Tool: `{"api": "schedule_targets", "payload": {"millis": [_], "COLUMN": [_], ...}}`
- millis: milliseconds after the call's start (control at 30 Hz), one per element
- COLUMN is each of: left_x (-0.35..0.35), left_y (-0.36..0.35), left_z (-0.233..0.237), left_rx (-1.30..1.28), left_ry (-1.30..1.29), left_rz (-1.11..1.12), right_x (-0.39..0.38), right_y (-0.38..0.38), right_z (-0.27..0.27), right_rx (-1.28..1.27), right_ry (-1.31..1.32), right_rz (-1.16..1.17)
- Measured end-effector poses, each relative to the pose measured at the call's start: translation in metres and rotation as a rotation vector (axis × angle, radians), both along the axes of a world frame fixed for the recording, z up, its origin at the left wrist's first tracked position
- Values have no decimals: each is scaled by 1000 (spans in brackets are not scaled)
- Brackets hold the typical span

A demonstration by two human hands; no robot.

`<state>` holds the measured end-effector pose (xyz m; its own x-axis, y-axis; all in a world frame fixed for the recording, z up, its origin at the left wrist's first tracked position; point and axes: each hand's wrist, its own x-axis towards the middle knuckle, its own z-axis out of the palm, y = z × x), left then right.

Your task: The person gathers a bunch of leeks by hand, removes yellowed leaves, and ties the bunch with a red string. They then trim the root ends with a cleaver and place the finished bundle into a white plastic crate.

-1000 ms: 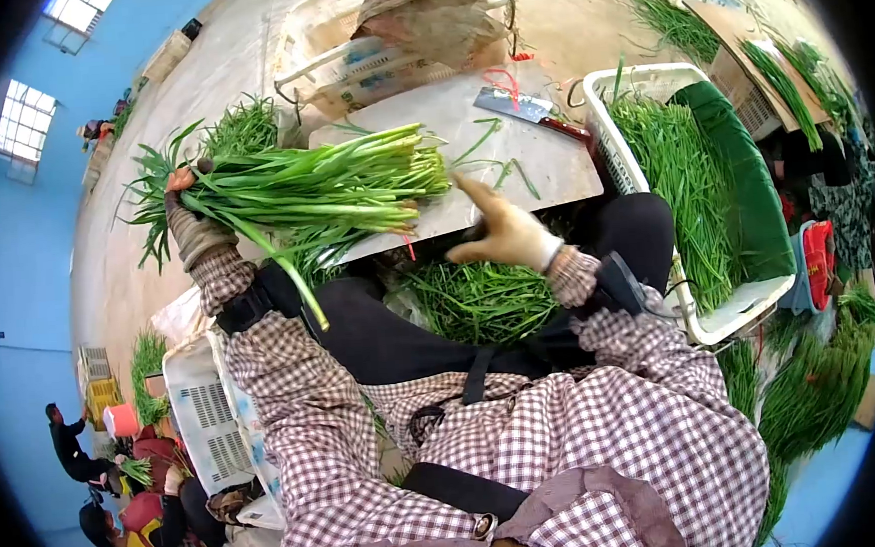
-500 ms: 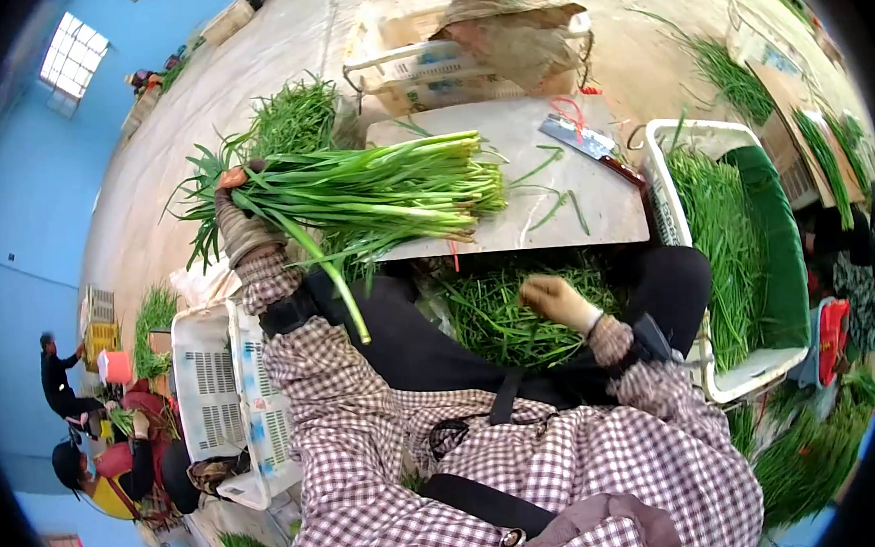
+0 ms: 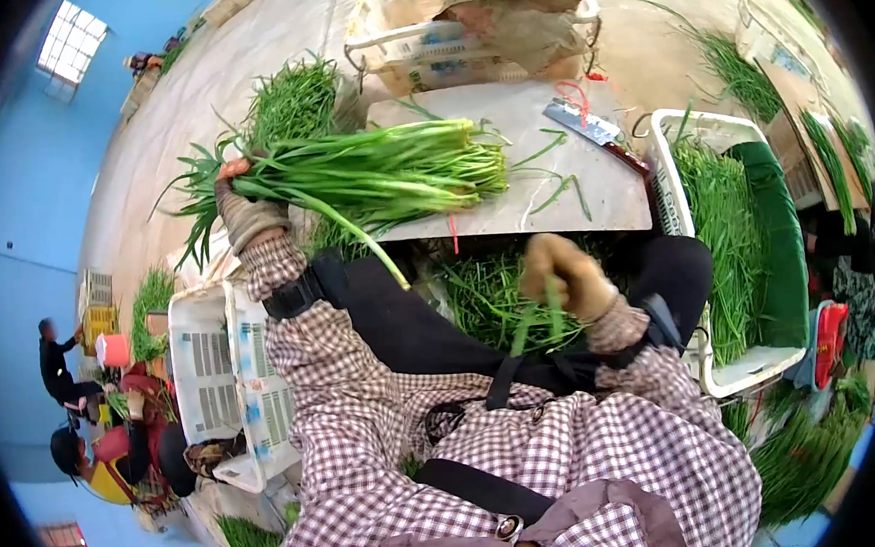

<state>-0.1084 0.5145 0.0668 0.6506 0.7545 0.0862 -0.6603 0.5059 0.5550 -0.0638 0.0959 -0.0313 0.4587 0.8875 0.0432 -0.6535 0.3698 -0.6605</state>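
Note:
My left hand (image 3: 234, 173) is closed around the leafy end of a bunch of garlic chives (image 3: 381, 167). The bunch lies across a pale board (image 3: 609, 203), its whitish stem ends to the right, and one long stalk droops off the near side. My right hand (image 3: 570, 277), in a tan glove, hovers over loose green leaves (image 3: 484, 296) heaped between my legs. Its fingers are bent around a few chive leaves (image 3: 523, 333) that hang down, blurred. On the board's right part lies a cleaver (image 3: 594, 134) with a dark handle, beside loose leaf scraps.
A white crate (image 3: 754, 369) full of chives stands at my right, and an upright white crate (image 3: 207, 388) at my left. Beyond the board sits another crate (image 3: 420, 69) with brown sacking. Two people (image 3: 57, 362) (image 3: 118, 458) are at the far left.
My right hand has lifted and turned from the leaf heap, now with leaves hanging from its fingers. My left hand keeps its hold, and the bunch's stem ends have shifted slightly.

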Motion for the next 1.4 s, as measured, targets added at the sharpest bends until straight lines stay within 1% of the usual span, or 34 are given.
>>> {"api": "schedule_targets", "payload": {"millis": [67,133,167,200,233,267,300,333,367,400,433,500,533,600,667,700,733,767,800,833,867,900,933,967,1000,1033,1067,1133,1167,1200,1267,1300,1367,1400], "left_x": [-4,-1,-1,-1,-3,-4,3,10,10,12,14,22,25,27,26,24,20,15,8,1,-6,-11,-18,-21,-24,-29,-34,-45,-49,-49,-43,-41,-38,-36], "left_y": [-3,4,-2,-15,-11,-7,-29,-50,-32,-37,-47,-68,-71,-76,-78,-80,-83,-65,-49,-35,-26,-42,-48,-45,-41,-41,-41,-34,-21,-9,-15,-24,-46,-54], "left_z": [8,10,20,23,21,19,33,47,42,45,51,59,60,62,59,59,61,50,42,42,40,44,48,42,34,28,23,8,-4,-20,-32,-35,-37,-38], "left_rx": [3,-14,-96,-91,-121,-153,-117,-75,-102,-94,-73,-70,-67,-62,47,95,146,250,418,368,316,237,180,100,17,-77,-88,-105,-262,-180,-123,-117,-115,-120], "left_ry": [22,95,10,-10,-88,-166,96,358,303,310,325,326,331,346,300,294,280,165,53,7,-35,-188,-186,-312,-434,-488,-449,-428,-526,-596,-711,-757,-823,-850], "left_rz": [34,65,22,3,-133,-268,-35,201,161,158,155,219,212,130,102,78,54,-29,-26,-43,-54,-131,-132,-236,-343,-438,-421,-322,-479,-571,-717,-766,-837,-863], "right_x": [11,16,17,12,9,6,10,15,20,25,26,33,46,49,30,41,28,25,19,15,9,4,-2,-6,-5,-2,2,14,21,24,27,27,26,24], "right_y": [-26,-24,-12,5,24,44,63,88,112,130,152,185,202,257,220,202,161,156,133,100,70,46,24,2,-12,-19,-20,-9,0,12,32,37,44,45], "right_z": [-30,-40,-41,-47,-41,-37,-29,-31,-29,-13,-5,24,32,-3,31,34,52,7,-41,-36,-47,-72,-82,-83,-72,-55,-43,-37,-27,-15,14,19,24,27], "right_rx": [-163,-429,-450,-473,-505,-458,-483,-418,-406,-491,-480,-580,-647,-642,-737,-771,-692,-437,-300,-758,-909,-1031,-1145,-1181,-1226,-1197,-1169,-953,-749,-569,-423,-418,-251,-256], "right_ry": [-155,-503,-659,-767,-683,-613,-687,-580,-622,-600,-655,-769,-973,-1289,-1314,-1522,-1305,-1253,-1519,-1764,-1785,-1822,-1814,-1761,-1699,-1712,-1717,-1614,-1414,-1268,-1063,-1063,-883,-886], "right_rz": [-106,11,89,31,28,-86,-99,-107,-175,-106,-200,-152,37,-182,-390,-12,-156,-298,-682,-184,8,253,455,617,694,544,396,-53,-248,-454,-564,-561,-523,-515]}}
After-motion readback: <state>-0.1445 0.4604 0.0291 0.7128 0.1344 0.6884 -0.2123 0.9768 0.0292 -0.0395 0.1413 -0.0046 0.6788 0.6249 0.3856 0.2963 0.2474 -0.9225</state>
